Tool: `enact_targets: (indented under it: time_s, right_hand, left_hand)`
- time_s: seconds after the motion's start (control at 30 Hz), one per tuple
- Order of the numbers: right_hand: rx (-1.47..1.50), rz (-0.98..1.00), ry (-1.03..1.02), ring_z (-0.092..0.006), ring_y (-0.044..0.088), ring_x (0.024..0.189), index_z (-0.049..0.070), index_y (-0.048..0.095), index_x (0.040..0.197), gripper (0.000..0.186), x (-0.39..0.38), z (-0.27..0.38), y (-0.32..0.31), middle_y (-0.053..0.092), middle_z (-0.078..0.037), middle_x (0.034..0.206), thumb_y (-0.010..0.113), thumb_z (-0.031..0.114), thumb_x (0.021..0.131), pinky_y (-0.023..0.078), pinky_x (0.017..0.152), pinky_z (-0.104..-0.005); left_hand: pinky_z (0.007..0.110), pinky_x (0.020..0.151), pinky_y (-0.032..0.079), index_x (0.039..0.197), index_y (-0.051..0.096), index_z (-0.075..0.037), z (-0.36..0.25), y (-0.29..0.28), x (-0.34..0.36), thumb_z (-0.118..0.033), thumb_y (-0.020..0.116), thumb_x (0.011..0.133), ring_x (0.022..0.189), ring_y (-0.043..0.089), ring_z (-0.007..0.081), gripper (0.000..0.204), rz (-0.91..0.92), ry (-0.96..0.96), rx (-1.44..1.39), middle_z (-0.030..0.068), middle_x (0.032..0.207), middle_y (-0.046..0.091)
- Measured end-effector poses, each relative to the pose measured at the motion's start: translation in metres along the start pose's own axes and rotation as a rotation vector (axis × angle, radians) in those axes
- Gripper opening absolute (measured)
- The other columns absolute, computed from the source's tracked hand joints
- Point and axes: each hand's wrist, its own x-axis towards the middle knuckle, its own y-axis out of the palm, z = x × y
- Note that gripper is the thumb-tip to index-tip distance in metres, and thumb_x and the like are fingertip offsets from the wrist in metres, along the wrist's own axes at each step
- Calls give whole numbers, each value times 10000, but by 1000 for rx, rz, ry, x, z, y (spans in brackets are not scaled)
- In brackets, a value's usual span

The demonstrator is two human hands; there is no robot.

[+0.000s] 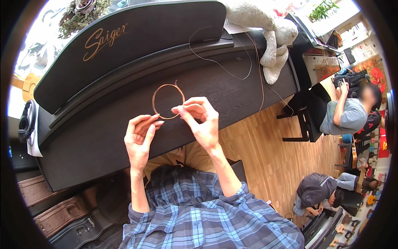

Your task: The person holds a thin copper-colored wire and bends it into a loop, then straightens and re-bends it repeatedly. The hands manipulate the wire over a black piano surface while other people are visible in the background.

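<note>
A copper-coloured string [154, 98], coiled into a thin ring with a short loose end at its top, is held above a dark wooden piano top. My right hand [202, 122] pinches the ring at its lower right between thumb and forefinger. At the lower left of the ring, my left hand [139, 139] has its fingers curled in, with fingertips on the string; its thumb stands slightly off them. On the dark surface [120, 120] beyond, a pale loose string [219, 65] lies in a wide curve. Another reddish string [262, 79] hangs over the front edge.
A grey-white plush toy [271, 50] drapes over the far right end. Black headphones [27, 120] sit at the far left. Brown cases [62, 216] stand low at left. To the right, one person [346, 114] sits near a black chair [304, 116]; another [317, 191] bends forward.
</note>
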Motion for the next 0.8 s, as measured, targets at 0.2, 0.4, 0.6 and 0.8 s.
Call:
enact_targets:
  time_s: [0.2, 0.4, 0.6, 0.8]
  right_hand:
    - [-533, -231, -117, -136, 754, 838, 94, 766, 1048, 148, 7, 6, -34, 802, -50, 970, 810, 114, 908, 548, 756, -301]
    - [-850, -235, -366, -157, 657, 966, 123, 772, 1080, 246, 22, -2, -52, 796, 40, 988, 846, 191, 856, 443, 946, -327]
    - [-976, -181, -558, -161, 613, 883, 162, 793, 941, 182, 31, -4, -49, 752, 76, 877, 871, 246, 800, 429, 872, -342]
    - [-1005, -50, -537, -139, 624, 744, 166, 782, 869, 149, 45, -2, -36, 684, 64, 768, 856, 283, 814, 415, 825, -335]
  left_hand:
    - [342, 961, 586, 1273, 553, 24, 2, -2, -3, 16, 615, 1026, 1036, 742, 243, 255, 13, -31, -8, 202, 1184, 729]
    - [327, 898, 608, 1263, 568, 26, 3, -6, -4, -3, 638, 1020, 987, 760, 229, 255, 35, -27, 48, 180, 1111, 762]
    - [321, 874, 613, 1246, 587, 27, 2, -6, -5, -10, 655, 1011, 957, 767, 220, 247, 44, -33, 36, 171, 1090, 772]
    - [305, 846, 613, 1227, 595, 26, 3, -6, -6, -13, 662, 1009, 915, 765, 200, 232, 47, -33, 29, 164, 1055, 776]
